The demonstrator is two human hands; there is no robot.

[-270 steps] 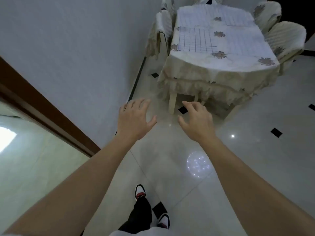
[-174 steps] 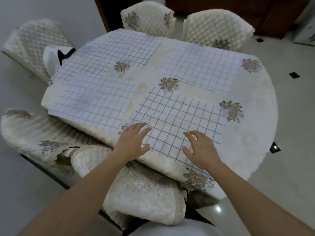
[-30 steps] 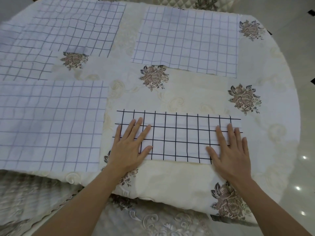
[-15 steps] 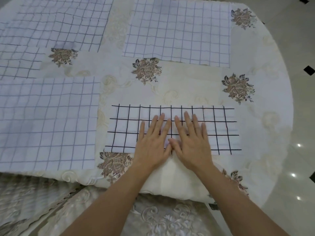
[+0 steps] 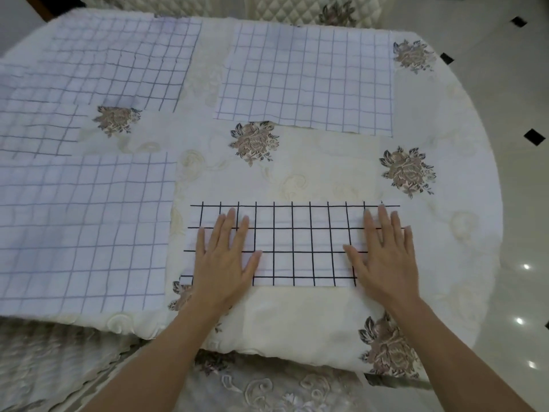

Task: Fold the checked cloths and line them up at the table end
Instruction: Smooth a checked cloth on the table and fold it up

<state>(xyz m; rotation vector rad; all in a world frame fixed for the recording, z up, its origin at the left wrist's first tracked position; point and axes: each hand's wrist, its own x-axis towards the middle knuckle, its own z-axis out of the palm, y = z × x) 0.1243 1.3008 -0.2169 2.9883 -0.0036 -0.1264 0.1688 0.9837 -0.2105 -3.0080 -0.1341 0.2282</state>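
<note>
A white cloth with black checks (image 5: 300, 245), folded in half into a long strip, lies near the table's front edge. My left hand (image 5: 227, 257) presses flat on its left end and my right hand (image 5: 383, 251) presses flat on its right end, fingers straight. Three unfolded checked cloths with fainter lines lie spread out: one at the front left (image 5: 80, 233), one at the back left (image 5: 98, 69), one at the back right (image 5: 309, 81).
The table wears a cream cloth with brown flower prints (image 5: 326, 171). Quilted chair backs (image 5: 297, 7) stand behind the table, and a covered chair seat (image 5: 252, 385) is pushed in below me. A glossy tiled floor (image 5: 523, 203) lies to the right.
Half a second ago my hands were side by side at the middle of the folded cloth; they have slid apart to its two ends, smoothing it flat.
</note>
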